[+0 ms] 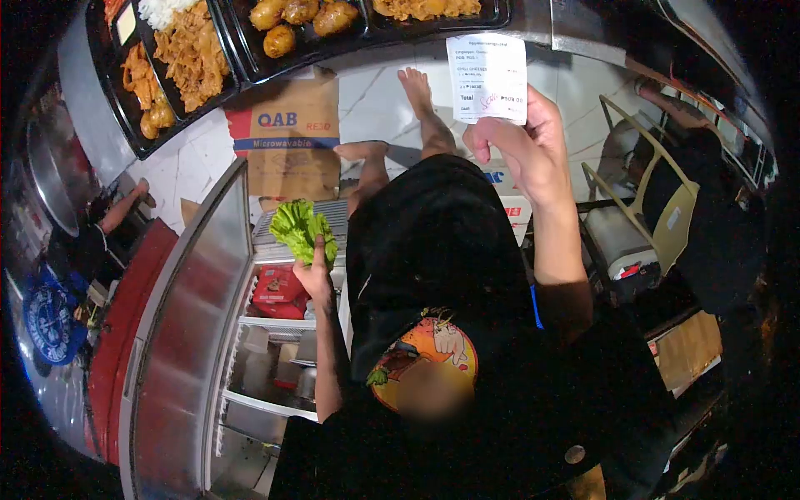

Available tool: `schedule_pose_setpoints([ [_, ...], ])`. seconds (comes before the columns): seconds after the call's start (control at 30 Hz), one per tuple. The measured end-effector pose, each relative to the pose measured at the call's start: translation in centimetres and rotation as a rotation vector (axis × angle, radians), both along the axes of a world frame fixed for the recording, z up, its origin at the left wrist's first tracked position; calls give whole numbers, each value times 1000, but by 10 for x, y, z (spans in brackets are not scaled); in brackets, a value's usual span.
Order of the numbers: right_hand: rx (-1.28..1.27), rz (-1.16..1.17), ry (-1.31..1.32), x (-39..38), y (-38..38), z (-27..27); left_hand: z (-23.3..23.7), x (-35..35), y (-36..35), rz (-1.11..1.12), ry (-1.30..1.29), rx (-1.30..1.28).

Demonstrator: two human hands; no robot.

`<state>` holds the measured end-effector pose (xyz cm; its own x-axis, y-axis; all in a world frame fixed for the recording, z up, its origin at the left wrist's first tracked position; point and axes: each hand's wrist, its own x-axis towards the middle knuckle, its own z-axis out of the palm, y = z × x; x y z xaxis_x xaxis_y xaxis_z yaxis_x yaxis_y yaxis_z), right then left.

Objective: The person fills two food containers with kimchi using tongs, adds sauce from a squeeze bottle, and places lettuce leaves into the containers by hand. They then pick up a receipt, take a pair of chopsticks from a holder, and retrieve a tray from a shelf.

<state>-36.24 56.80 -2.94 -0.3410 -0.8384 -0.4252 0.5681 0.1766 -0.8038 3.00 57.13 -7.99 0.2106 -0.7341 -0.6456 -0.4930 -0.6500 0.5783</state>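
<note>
Receipt (pixel 487 75) in right hand (pixel 529 154), lettuce (pixel 298 235) in left hand (pixel 312 277)

From my end of the head camera, I look down past a black shirt (pixel 525 383) with a round, colourful print (pixel 429 346). On the right, the right hand is raised farther out, pinching the lower edge of the receipt between thumb and fingers. The printed side faces me; I can read "Total", with pink handwriting just beside it. On the left and nearer, the left hand has its fingers closed on the lower end of the lettuce, and the frilly green part fans out to the far side.

Below the lettuce I see an open white cabinet (pixel 265 418), its door (pixel 187 333) swung out to the left. A red package (pixel 279 292) sits in the compartment near the left hand.

At the far edge, black trays (pixel 187 125) hold rice (pixel 167 12), saucy meat (pixel 192 58) and glazed round pieces (pixel 312 15). A carton (pixel 292 173) marked "Microwavable" is on the tiled floor (pixel 373 96), left of two bare feet (pixel 417 90). On the right, a beige chair (pixel 671 233) stands beside another person (pixel 708 192) in dark clothing.
</note>
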Motion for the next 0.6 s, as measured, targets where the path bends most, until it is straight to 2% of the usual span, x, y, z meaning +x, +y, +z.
schedule_pose_setpoints([
  [0.23, -25, 5, -69, 0, 2, 2, -5, 0, -1, -12, -47, -20],
  [0.3, -14, -8, -175, -1, 3, 3, -4, 2, -2, -18, -65, 2],
  [0.6, -19, 8, -142, 0, 3, 3, -8, 8, -1, -41, -23, -14],
])
